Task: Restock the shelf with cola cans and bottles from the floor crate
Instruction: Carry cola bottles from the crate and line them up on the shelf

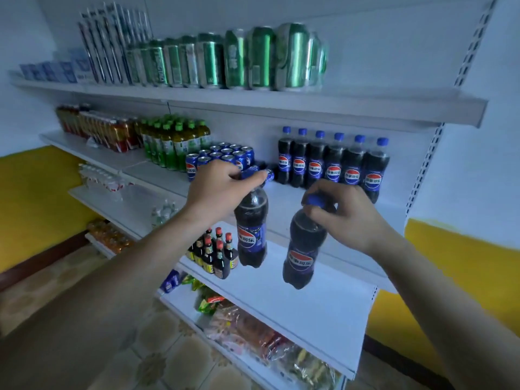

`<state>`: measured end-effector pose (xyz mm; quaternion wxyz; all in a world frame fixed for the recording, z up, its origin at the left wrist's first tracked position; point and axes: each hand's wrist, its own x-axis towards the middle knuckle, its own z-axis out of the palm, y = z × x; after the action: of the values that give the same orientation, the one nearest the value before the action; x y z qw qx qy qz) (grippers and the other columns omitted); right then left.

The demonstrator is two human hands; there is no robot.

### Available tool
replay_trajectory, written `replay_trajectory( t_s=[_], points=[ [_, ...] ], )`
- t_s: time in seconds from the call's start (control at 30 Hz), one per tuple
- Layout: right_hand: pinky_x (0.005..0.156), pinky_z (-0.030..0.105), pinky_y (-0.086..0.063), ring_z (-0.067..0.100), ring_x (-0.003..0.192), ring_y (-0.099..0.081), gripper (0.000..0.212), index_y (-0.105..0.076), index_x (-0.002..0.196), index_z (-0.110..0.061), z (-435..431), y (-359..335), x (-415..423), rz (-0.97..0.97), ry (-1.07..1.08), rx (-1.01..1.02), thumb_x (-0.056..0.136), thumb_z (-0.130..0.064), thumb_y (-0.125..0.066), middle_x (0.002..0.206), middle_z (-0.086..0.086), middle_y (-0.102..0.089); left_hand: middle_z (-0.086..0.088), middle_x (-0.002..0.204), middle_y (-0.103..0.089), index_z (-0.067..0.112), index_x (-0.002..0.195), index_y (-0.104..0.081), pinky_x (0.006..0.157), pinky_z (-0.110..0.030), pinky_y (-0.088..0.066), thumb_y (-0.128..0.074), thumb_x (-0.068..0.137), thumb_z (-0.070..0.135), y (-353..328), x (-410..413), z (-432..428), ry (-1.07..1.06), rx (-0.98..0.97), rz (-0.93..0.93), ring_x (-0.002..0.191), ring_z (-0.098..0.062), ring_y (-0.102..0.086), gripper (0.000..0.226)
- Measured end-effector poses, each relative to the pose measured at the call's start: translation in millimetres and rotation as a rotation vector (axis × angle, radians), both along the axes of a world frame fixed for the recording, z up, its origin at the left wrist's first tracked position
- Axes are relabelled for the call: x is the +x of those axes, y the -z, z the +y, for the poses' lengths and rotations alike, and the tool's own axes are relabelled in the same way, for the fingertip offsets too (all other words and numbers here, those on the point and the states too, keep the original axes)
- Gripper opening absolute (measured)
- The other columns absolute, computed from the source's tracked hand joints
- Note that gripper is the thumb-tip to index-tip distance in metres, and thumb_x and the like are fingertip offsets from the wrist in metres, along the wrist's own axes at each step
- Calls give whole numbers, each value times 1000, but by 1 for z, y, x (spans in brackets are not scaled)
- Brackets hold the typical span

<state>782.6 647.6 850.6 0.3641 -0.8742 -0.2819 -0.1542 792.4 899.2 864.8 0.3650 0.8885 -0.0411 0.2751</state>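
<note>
My left hand (219, 190) grips a cola bottle (251, 235) by its blue cap, so it hangs in front of the shelf. In the same way my right hand (340, 212) pinches the cap of a second cola bottle (302, 254), which hangs a little lower. Both bottles are in the air just before the middle shelf (157, 175). On that shelf stands a row of cola bottles (332, 164) at the right and a block of blue cola cans (222, 157) to their left. The floor crate is out of view.
Green cans (253, 60) fill the top shelf. Green-capped bottles (174, 142) and red-orange packs (98, 128) stand left of the cola cans. Lower shelves hold small dark sauce bottles (213, 254) and snack bags (253, 330). A tiled floor (157, 358) lies below.
</note>
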Motion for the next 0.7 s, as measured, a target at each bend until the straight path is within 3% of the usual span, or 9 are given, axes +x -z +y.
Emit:
replay_trajectory(
  t_s=[0.1,0.37,0.53,0.7],
  points=[
    [74,39,-56,19,78,-64,16,-65,90,-30,3,-8,34,-45,120,-33,81,-41,-58,80,-10,-68,-4,47,-55,8,52,-56,51,-32,-36,-67,79,67,-5,43,-1,-12,85,-30,46,-19,-50,66],
    [72,36,-53,21,81,-62,8,-63,93,-25,14,-20,96,-69,346,-174,88,-31,-61,86,-4,-69,-5,47,-57,5,55,-56,47,-30,-40,-52,80,77,-3,143,7,92,339,5,50,-26,-61,76],
    [64,32,-46,18,77,-60,9,-64,96,-25,24,-13,138,-22,452,-218,90,-31,-60,85,-6,-68,2,35,-40,9,44,-41,45,-28,-21,-61,86,67,-4,194,13,145,403,8,41,-20,-47,75],
    [66,34,-48,19,76,-58,9,-64,97,-25,41,3,169,-23,538,-223,90,-29,-61,84,-9,-64,-3,45,-54,4,57,-55,46,-27,-27,-59,85,68,11,239,14,252,369,3,50,-22,-57,70]
  ],
)
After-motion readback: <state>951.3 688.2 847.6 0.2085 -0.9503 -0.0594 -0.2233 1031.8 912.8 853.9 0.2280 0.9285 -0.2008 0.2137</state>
